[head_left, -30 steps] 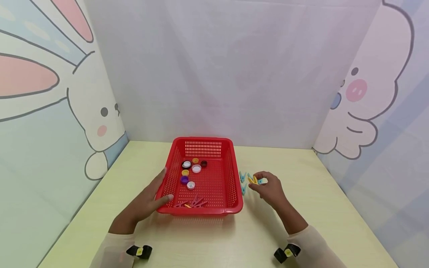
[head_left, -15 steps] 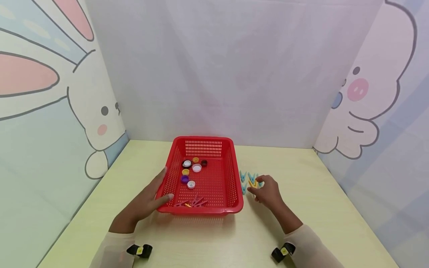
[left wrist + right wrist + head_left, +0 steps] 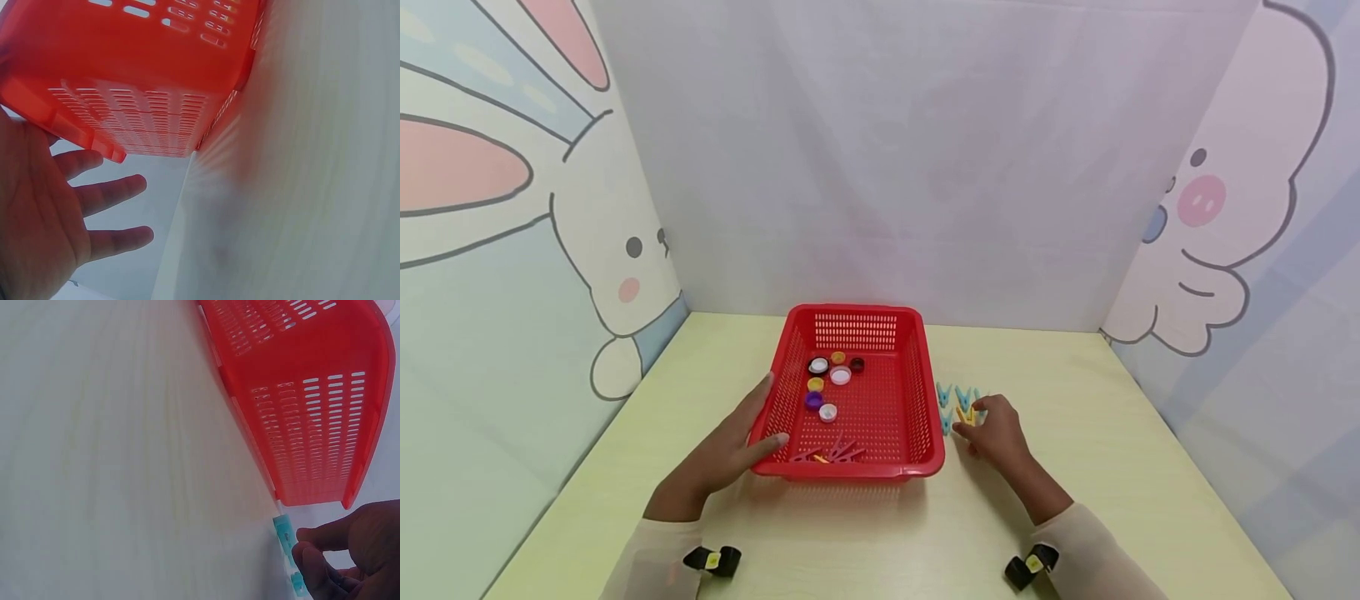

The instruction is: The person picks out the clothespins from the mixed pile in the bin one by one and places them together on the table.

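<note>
My left hand (image 3: 726,454) rests on the left rim of a red plastic basket (image 3: 925,417), thumb over the rim. In the left wrist view its other fingers (image 3: 115,194) are straight and spread beside the basket. To the right of the basket, my right hand (image 3: 1000,433) pinches a yellow clothespin (image 3: 966,415) between thumb and fingertips, low over the table. Around it lie several light-blue clothespins (image 3: 963,397), one partly hidden by the hand. In the right wrist view the fingertips hide the yellow clothespin, and a light-blue clothespin (image 3: 285,534) shows beside them.
Inside the basket are several bottle caps, among them a purple cap (image 3: 814,401) and a white cap (image 3: 827,413). Pink clothespins (image 3: 842,452) and a yellow piece (image 3: 821,459) lie at its near end. A pale wall (image 3: 895,167) stands behind the table (image 3: 1037,358).
My right hand has moved slightly left and toward me with the yellow clothespin, uncovering more of the light-blue clothespins. The left hand and basket have stayed in place.
</note>
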Motion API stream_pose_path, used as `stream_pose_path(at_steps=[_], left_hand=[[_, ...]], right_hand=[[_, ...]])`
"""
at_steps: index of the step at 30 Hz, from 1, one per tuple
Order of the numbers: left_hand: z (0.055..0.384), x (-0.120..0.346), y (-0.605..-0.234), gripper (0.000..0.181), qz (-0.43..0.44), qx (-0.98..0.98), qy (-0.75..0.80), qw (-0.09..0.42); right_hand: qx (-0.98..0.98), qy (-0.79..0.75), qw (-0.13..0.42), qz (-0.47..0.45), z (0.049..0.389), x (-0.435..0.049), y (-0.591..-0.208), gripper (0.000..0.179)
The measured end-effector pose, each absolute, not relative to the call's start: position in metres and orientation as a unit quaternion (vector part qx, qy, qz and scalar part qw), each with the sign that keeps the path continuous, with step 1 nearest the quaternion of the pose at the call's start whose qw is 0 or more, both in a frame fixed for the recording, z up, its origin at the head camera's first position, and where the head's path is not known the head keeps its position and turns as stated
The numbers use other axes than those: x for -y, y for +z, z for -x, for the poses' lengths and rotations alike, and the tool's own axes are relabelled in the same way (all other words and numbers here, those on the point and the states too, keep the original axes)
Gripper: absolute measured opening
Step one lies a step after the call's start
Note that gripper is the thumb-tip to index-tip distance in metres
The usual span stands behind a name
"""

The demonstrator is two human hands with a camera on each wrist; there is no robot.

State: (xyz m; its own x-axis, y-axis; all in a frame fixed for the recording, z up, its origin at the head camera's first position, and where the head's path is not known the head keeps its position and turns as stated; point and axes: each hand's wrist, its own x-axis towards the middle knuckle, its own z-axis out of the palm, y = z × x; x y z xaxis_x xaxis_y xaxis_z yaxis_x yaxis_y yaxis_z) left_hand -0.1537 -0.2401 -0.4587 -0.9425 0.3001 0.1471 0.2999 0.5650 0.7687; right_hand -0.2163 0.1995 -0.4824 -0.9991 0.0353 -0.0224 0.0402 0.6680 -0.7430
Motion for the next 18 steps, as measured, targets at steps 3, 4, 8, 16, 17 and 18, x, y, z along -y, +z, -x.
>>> stream_pose_path(at_steps=[3, 4, 8, 16, 17, 18], left_hand=[[0.1534, 0.2397, -0.4581, 0.114, -0.168, -0.887, 0.431, -0.001], [0.1532, 0.2396, -0.4580, 0.114, -0.168, -0.887, 0.431, -0.001], [0.1528, 0.2393, -0.4575, 0.115, -0.168, -0.886, 0.431, -0.002], [0.1534, 0.2396, -0.4583, 0.115, -0.165, -0.887, 0.432, 0.000], [0.1535, 0.2397, -0.4584, 0.115, -0.165, -0.887, 0.432, -0.001], [0.1537, 0.2397, -0.4584, 0.115, -0.165, -0.887, 0.431, -0.002]], right_hand=[[-0.921, -0.389, -0.005, -0.021, 0.2169, -0.1989, -0.4832, 0.060], [-0.923, -0.384, -0.007, -0.023, 0.2168, -0.1988, -0.4832, 0.060], [-0.926, -0.377, -0.013, -0.021, 0.2169, -0.1986, -0.4842, 0.059], [-0.938, -0.346, -0.026, -0.009, 0.2173, -0.2010, -0.4834, 0.067], [-0.939, -0.343, -0.026, -0.007, 0.2172, -0.2021, -0.4824, 0.068], [-0.941, -0.338, -0.025, -0.006, 0.2170, -0.2036, -0.4813, 0.069]])
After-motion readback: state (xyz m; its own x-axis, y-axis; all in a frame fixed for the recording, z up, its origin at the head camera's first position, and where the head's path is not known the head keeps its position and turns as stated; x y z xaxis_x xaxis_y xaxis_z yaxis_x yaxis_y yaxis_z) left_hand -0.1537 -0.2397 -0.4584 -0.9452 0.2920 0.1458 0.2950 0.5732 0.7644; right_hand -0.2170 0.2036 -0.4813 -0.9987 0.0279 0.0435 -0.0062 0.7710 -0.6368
